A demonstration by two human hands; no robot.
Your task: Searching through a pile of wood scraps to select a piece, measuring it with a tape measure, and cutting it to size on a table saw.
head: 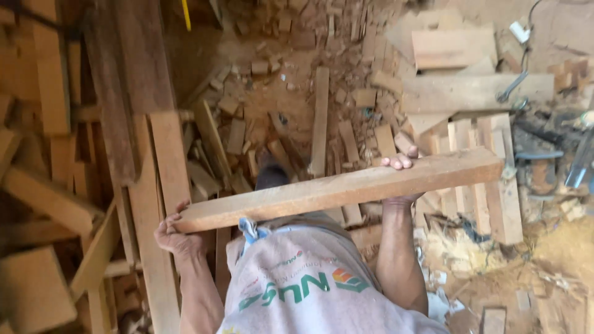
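Plainly, in the head view a long, pale reddish-brown sawn wooden plank point(340, 188) was carried crosswise in front of the person's body, held at both ends of its span. Its long axis ran from lower left to upper right in the picture, the right end sitting a little higher and reaching well past the grip there. The left hand point(176, 235) was wrapped round the plank's left end, fingers curled over the top edge and closed on the wood. The right hand point(401, 179) gripped from underneath farther along, fingertips showing over the upper edge, also closed on the plank; a good stretch of timber stuck out beyond it to the right. So the plank's free length lay to the right of both hands, and the right hand was the nearer to that overhanging end.

Below the plank showed the person's light grey printed shirt point(309, 278) and both bare forearms.

The ground beneath was a dirt floor point(291, 105) thick with short wood offcuts and sawdust. Long stacked timber boards point(142, 124) lay along the left, close beside the left hand. To the right stood more cut wooden blocks point(489, 179) and, at the far right edge, dark metal tools point(557, 148) whose kind I could not tell.
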